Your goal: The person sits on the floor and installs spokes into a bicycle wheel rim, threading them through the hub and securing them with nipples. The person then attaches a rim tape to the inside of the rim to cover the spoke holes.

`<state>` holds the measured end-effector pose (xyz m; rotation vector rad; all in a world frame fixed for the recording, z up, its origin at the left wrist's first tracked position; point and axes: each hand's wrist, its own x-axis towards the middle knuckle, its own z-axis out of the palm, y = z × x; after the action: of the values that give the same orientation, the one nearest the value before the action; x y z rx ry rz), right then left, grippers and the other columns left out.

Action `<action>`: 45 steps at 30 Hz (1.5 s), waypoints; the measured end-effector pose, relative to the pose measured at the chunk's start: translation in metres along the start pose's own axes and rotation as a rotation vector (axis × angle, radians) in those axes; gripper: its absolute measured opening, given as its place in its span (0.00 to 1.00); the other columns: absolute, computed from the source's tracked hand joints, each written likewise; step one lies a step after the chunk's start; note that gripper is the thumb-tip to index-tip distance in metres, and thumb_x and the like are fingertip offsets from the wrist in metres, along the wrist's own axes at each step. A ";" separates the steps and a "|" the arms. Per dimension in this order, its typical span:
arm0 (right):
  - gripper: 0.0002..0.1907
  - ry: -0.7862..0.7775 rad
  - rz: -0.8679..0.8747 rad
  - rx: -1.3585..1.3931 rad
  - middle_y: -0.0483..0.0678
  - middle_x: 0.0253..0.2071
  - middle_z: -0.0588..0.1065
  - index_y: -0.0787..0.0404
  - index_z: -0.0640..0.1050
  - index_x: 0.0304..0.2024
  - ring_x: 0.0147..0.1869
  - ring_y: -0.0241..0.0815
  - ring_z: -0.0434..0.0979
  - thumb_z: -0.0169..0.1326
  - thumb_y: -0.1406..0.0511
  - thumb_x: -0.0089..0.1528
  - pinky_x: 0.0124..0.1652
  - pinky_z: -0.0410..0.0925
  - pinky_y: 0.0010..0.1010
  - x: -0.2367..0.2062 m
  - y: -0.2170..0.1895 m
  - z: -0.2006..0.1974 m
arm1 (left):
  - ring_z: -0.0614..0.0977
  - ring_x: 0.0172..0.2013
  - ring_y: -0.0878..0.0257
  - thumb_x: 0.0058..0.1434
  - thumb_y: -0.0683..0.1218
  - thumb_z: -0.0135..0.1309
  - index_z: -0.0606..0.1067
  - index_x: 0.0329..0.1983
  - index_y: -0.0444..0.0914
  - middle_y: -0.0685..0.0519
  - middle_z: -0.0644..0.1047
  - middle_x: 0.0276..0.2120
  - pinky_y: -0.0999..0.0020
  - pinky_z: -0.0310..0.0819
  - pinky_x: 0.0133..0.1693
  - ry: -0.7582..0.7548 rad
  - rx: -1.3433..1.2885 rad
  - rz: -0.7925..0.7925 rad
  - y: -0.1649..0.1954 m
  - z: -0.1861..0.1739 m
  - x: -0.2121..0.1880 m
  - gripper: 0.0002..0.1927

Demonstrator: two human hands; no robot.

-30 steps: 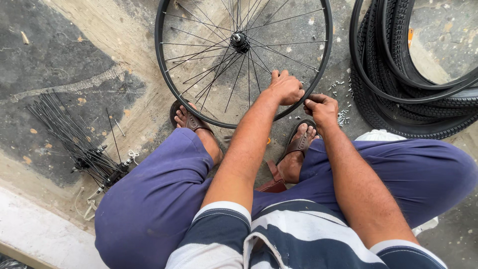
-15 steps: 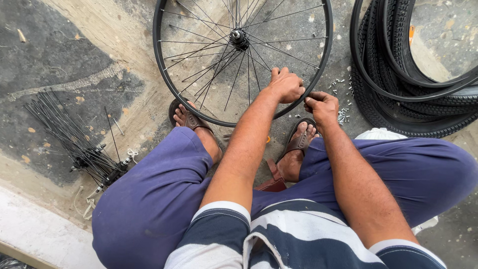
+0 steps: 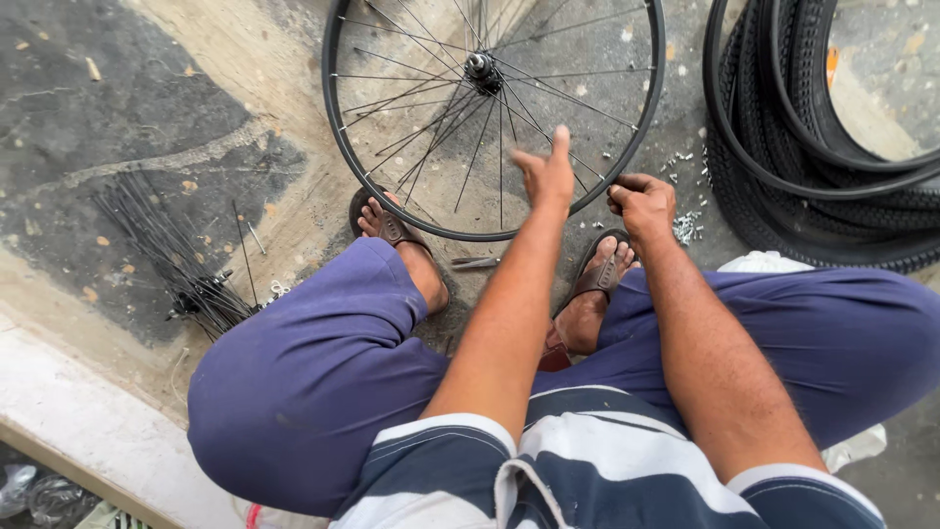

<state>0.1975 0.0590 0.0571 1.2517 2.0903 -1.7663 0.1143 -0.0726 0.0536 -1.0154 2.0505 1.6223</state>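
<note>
Left hand (image 3: 548, 174) spread wide above the thin steel spokes (image 3: 446, 108), right hand (image 3: 641, 204) pinching the near rim of the black spoked bicycle wheel (image 3: 338, 147) upright on the floor between sandalled feet (image 3: 597, 269); likely to tip if that single grip slackens.

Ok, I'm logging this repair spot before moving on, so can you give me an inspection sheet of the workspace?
Surface: rough concrete floor, stained, with a pale curb at the near edge.
Job's things: spoked wheel rim lying flat on the floor, hub in place.
Clutter: bundle of loose spokes; small metal bits; stack of black tyres.
Hands: left hand open over the spokes; right hand closed at the rim's edge, contents hidden.
Cables: nothing seen.
Surroundings: sandalled feet beside the rim.
</note>
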 end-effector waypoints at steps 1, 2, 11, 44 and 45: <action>0.09 0.007 -0.001 -0.007 0.47 0.32 0.80 0.70 0.83 0.43 0.30 0.33 0.78 0.60 0.74 0.59 0.32 0.73 0.24 0.000 -0.001 0.000 | 0.71 0.55 0.41 0.63 0.57 0.63 0.56 0.62 0.29 0.34 0.66 0.57 0.45 0.66 0.53 -0.198 -0.140 -0.055 -0.006 -0.002 0.005 0.39; 0.09 0.018 -0.005 -0.015 0.47 0.32 0.81 0.69 0.83 0.43 0.30 0.33 0.78 0.60 0.74 0.59 0.32 0.73 0.24 0.001 -0.002 -0.001 | 0.76 0.48 0.43 0.60 0.54 0.64 0.66 0.55 0.30 0.37 0.73 0.49 0.46 0.72 0.50 -0.399 -0.276 -0.106 -0.013 -0.007 0.009 0.31; 0.09 0.007 0.009 0.039 0.51 0.33 0.81 0.72 0.82 0.43 0.31 0.37 0.80 0.57 0.76 0.60 0.32 0.74 0.25 -0.003 -0.006 -0.009 | 0.86 0.41 0.58 0.58 0.44 0.59 0.76 0.45 0.39 0.50 0.84 0.37 0.63 0.79 0.45 -0.595 0.371 0.271 -0.034 -0.063 0.004 0.12; 0.06 -0.108 -0.050 -0.075 0.44 0.35 0.79 0.68 0.81 0.40 0.36 0.32 0.78 0.62 0.74 0.60 0.38 0.73 0.23 0.016 0.020 0.026 | 0.82 0.44 0.43 0.65 0.47 0.52 0.71 0.47 0.41 0.45 0.82 0.40 0.47 0.73 0.44 -0.344 0.227 0.422 -0.054 0.006 0.018 0.09; 0.06 -0.112 -0.058 -0.070 0.44 0.35 0.80 0.68 0.81 0.40 0.36 0.32 0.78 0.62 0.74 0.60 0.38 0.73 0.23 0.016 0.020 0.025 | 0.82 0.44 0.43 0.65 0.47 0.52 0.71 0.47 0.41 0.46 0.82 0.39 0.47 0.73 0.44 -0.347 0.232 0.413 -0.053 0.007 0.019 0.09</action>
<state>0.1907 0.0446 0.0252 1.0586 2.1257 -1.7280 0.1376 -0.0770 0.0024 -0.2186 2.2233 1.5548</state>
